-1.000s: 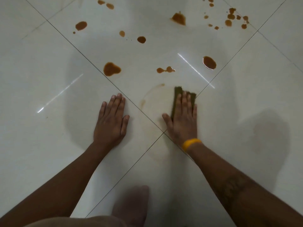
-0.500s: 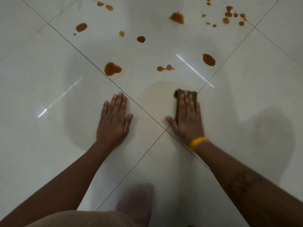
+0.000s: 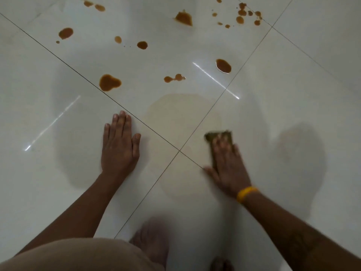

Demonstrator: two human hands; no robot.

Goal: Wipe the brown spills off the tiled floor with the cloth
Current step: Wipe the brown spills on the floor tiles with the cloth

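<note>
My right hand (image 3: 227,167), with a yellow band at the wrist, presses flat on a folded brown cloth (image 3: 214,136) on the white tiled floor (image 3: 283,94); it is blurred by motion. My left hand (image 3: 119,145) lies flat on the tile to the left, fingers together, holding nothing. A faint tan wet smear (image 3: 181,112) spreads above the cloth. Brown spills sit farther out: a large blob (image 3: 109,83), a double drop (image 3: 173,78), an oval puddle (image 3: 223,65), and several smaller drops (image 3: 242,14) near the top.
Dark grout lines (image 3: 179,151) cross between my hands. My bare foot (image 3: 152,239) and knee (image 3: 78,255) rest at the bottom edge. Bright light streaks reflect off the glossy tiles.
My right hand has slid the cloth right and toward me, off the wiped spot, leaving a wider tan smear. My left hand stays planted.
</note>
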